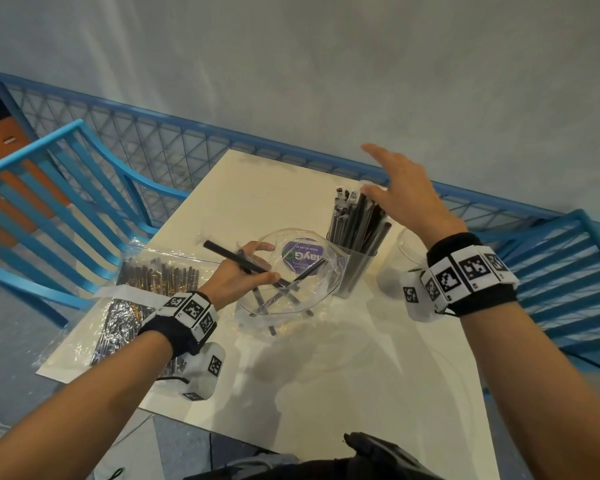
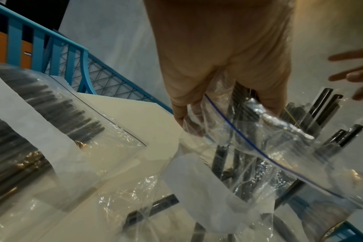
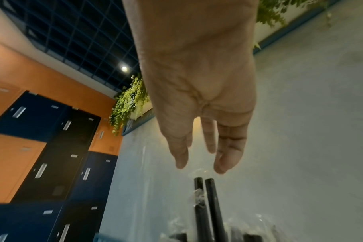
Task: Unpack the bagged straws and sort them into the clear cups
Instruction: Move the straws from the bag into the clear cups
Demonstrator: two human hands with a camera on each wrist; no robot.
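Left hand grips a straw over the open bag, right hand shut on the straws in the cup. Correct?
Not quite. The right hand is open, its fingers straight above the straws in the cup, as the right wrist view shows. The left hand does grip a straw over the open bag.

A blue slatted chair [image 1: 49, 209] stands beside the white table [image 1: 343, 375], along a blue mesh railing [image 1: 174, 147].

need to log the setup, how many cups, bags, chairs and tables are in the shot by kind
clear cups: 2, one packed with black straws and one empty beside the right wrist
plastic bags: 2, a full one lying flat on the left and an open one held by the left hand
blue chairs: 2, left and right
tables: 1
total: 7
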